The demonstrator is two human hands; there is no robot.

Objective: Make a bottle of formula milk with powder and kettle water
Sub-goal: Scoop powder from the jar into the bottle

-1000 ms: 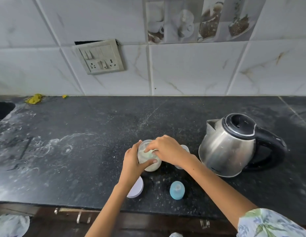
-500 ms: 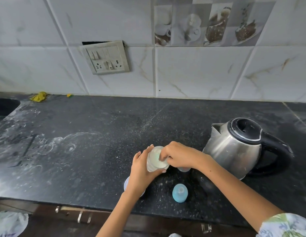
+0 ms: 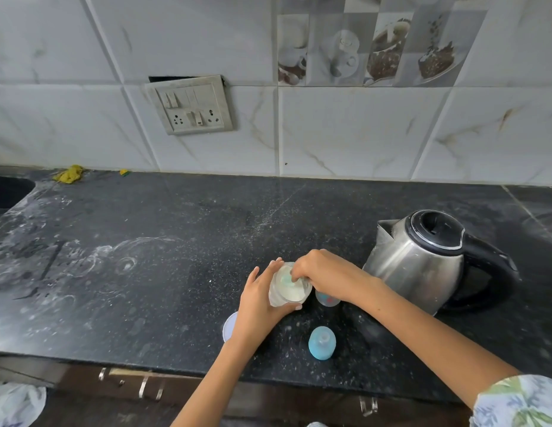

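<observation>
My left hand (image 3: 259, 300) grips a clear jar of white powder (image 3: 287, 291), tilted toward me above the dark counter (image 3: 145, 272). The fingers of my right hand (image 3: 324, 272) reach into the jar's mouth, pinched on a small teal scoop (image 3: 286, 278). A small clear feeding bottle (image 3: 327, 300) stands just right of the jar, partly hidden under my right wrist. The bottle's blue teat cap (image 3: 322, 343) lies near the front edge. The jar's white lid (image 3: 229, 326) lies flat beneath my left wrist. The steel kettle (image 3: 422, 263) with its black handle stands to the right.
Powder smears cover the counter's left half. A sink edge (image 3: 9, 192) shows at far left, with a yellow scrap (image 3: 69, 174) by the wall. A switchboard (image 3: 191, 106) hangs on the tiled wall. Drawer handles (image 3: 145, 386) run below the counter's front edge.
The jar has tipped further toward me in my left hand. My right fingers have gone from gripping its rim to reaching inside, where the teal scoop now shows.
</observation>
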